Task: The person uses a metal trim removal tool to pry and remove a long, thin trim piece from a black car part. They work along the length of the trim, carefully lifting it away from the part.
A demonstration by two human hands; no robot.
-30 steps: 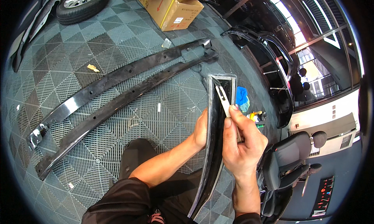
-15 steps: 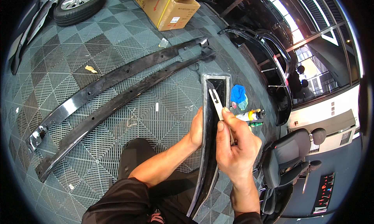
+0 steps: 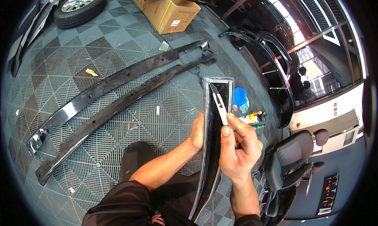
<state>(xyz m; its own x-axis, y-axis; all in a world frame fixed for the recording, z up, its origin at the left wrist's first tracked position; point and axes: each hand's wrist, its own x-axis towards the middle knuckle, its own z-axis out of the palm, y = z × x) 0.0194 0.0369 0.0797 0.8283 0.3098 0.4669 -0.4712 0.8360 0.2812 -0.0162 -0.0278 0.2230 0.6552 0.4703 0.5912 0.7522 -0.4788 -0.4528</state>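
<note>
I hold a long, curved black trim piece (image 3: 210, 147) upright in front of me. My left hand (image 3: 198, 131) grips its left edge about halfway up. My right hand (image 3: 237, 147) pinches the lower end of a narrow white strip (image 3: 220, 108) between thumb and fingers. The strip lies along the inner face of the trim, near its squared top end (image 3: 217, 84).
Two long black trim rails (image 3: 118, 92) lie diagonally on the grey tiled floor. A cardboard box (image 3: 169, 13) and a tyre (image 3: 78, 5) sit at the back. A blue cloth (image 3: 240, 98), small bottles (image 3: 254, 118) and a car seat (image 3: 291, 163) are to the right.
The trim piece and both hands have shifted slightly; my right hand has slid a little down and right along the white strip, which now stands out more from the trim.
</note>
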